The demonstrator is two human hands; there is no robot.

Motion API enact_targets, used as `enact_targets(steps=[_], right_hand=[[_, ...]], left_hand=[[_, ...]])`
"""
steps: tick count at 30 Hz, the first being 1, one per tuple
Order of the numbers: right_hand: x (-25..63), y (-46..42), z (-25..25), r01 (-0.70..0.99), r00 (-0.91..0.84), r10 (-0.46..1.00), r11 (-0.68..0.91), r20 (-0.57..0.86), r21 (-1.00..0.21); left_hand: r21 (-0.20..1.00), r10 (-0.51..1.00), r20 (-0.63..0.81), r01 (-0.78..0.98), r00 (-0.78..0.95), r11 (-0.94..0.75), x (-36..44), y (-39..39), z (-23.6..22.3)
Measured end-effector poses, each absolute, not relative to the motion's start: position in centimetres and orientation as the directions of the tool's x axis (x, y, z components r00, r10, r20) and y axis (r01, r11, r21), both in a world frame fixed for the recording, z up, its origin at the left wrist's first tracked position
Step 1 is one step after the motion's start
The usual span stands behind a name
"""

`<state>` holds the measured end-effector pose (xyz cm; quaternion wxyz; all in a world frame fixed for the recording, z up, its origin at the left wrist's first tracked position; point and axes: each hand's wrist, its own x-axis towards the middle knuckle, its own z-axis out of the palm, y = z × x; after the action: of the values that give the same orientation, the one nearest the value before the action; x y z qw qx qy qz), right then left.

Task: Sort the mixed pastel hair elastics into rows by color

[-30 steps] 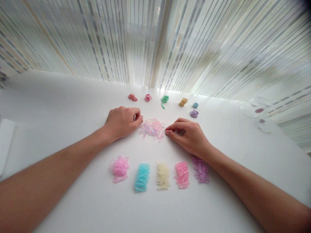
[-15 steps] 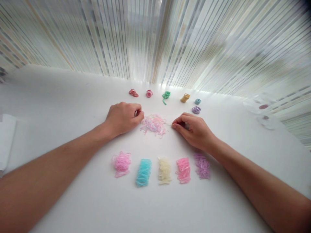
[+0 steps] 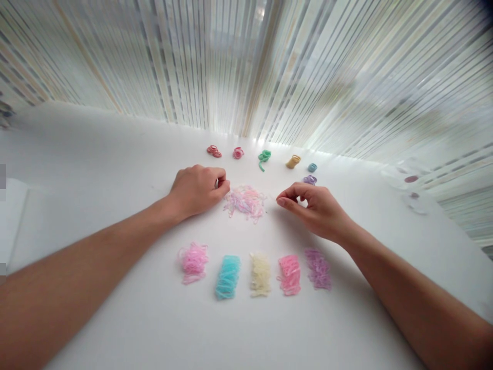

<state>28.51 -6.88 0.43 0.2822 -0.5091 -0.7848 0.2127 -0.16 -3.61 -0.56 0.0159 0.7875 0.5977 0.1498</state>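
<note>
A loose heap of pale pink, white and lilac loom bands (image 3: 245, 203) lies on the white table between my hands. My left hand (image 3: 199, 190) rests at the heap's left edge, its fingers curled and thumb meeting forefinger; anything in that pinch is hidden. To the right of the heap, my right hand (image 3: 318, 209) is raised slightly with thumb and forefinger pinched together. Whatever is in its fingertips is too small and faint to name.
Nearer me lie piles of pink bands (image 3: 193, 262), turquoise bands (image 3: 228, 277), cream bands (image 3: 260, 275), rose bands (image 3: 289, 275) and purple bands (image 3: 318, 269). Behind are small coils, among them a green coil (image 3: 264, 155) and a yellow coil (image 3: 293, 161). A string curtain (image 3: 215, 61) hangs beyond.
My right hand has drawn slightly right, away from the heap; the thin pale strand between them no longer shows clearly. My left hand stays beside the heap. The view has shifted a little.
</note>
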Motion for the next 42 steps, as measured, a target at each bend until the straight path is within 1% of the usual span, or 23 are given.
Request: enact_targets(steps=[5, 11, 14, 18, 25, 30, 42], right_hand=[[28.2, -7.3, 1.3, 0.653, -0.349, 0.92, 0.377, 0.181, -0.657], [27.6, -8.5, 2.8, 0.602, -0.421, 0.898, 0.381, 0.127, -0.702], [27.2, -9.3, 3.6, 0.562, -0.487, 0.868, 0.399, 0.1, -0.724], [26.9, -10.4, 4.7, 0.526, -0.59, 0.807, 0.389, 0.004, -0.757], [26.8, -11.3, 5.6, 0.498, -0.707, 0.702, 0.404, -0.089, -0.767], [26.7, -11.4, 5.4, 0.51, -0.758, 0.635, 0.437, -0.147, -0.741], [26.4, -11.4, 5.1, 0.512, -0.786, 0.59, 0.456, -0.184, -0.727]], left_hand=[[0.2, 0.947, 0.217, 0.938, 0.238, -0.282, -0.1, -3.6, -0.6], [0.208, 0.945, 0.222, 0.936, 0.238, -0.284, -0.1, -3.5, -0.6], [0.202, 0.944, 0.227, 0.937, 0.239, -0.286, -0.2, -3.4, -0.7], [0.2, 0.946, 0.222, 0.939, 0.235, -0.28, -0.2, -3.5, -0.7], [0.2, 0.947, 0.223, 0.94, 0.231, -0.277, -0.1, -3.5, -0.6], [0.206, 0.949, 0.219, 0.94, 0.228, -0.274, 0.0, -3.5, -0.6], [0.195, 0.949, 0.212, 0.942, 0.231, -0.273, 0.0, -3.5, -0.4]])
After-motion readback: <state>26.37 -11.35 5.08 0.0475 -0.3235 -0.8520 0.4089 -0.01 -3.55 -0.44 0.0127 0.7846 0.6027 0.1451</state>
